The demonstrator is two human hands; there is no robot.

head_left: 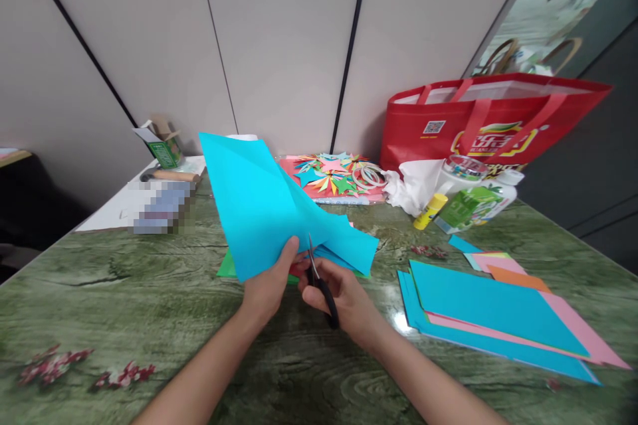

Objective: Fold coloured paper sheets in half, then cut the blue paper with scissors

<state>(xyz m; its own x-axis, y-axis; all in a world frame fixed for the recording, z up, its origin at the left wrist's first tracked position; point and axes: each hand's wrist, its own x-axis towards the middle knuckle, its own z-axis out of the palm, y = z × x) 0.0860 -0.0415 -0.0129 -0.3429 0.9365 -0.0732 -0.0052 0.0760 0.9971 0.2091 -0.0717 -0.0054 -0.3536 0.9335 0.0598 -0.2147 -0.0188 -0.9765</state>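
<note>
My left hand (272, 279) pinches a large sheet of blue paper (249, 206), thumb on its front face, and holds it tilted up above the table. My right hand (343, 292) is closed round the black handles of a pair of scissors (323, 292). The scissor blades point up and meet the lower right part of the sheet, where the paper is partly cut and a section bends off to the right. My left fingers behind the sheet are mostly hidden. Below it lies some green paper (226, 265), largely covered.
On the right lies a stack of coloured paper (498, 305). Behind it stand a yellow glue stick (430, 211), a green carton (468, 208), white tissue (416, 182) and a red bag (423, 123). Paper stars (331, 179) lie at the back, a small box (164, 146) at the left.
</note>
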